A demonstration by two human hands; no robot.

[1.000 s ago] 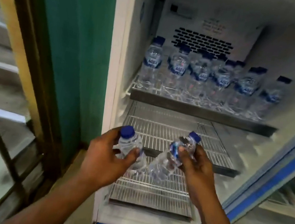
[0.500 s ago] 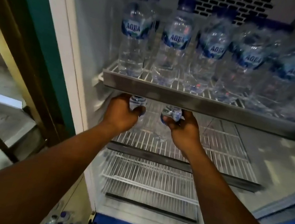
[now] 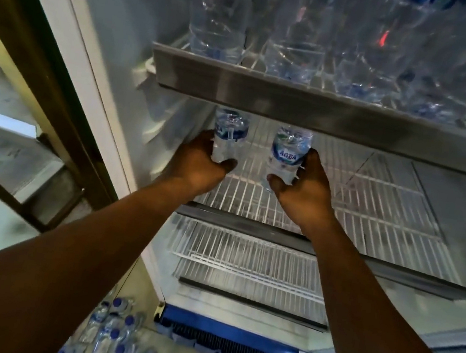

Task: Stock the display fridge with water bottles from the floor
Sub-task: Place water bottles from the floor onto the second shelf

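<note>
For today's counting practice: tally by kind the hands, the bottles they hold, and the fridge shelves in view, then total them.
Hands: 2, left hand, right hand
Held bottles: 2, left bottle, right bottle
Shelves: 3, top shelf, middle shelf, bottom shelf
Total: 7

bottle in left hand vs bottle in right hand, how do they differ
The left-hand bottle has its label turned aside, name mostly hidden; the right-hand bottle shows AQUA to the camera. The left-hand bottle is nearer the fridge wall; the right-hand bottle is further right. Both are upright, clear, caps hidden behind the upper shelf.
</note>
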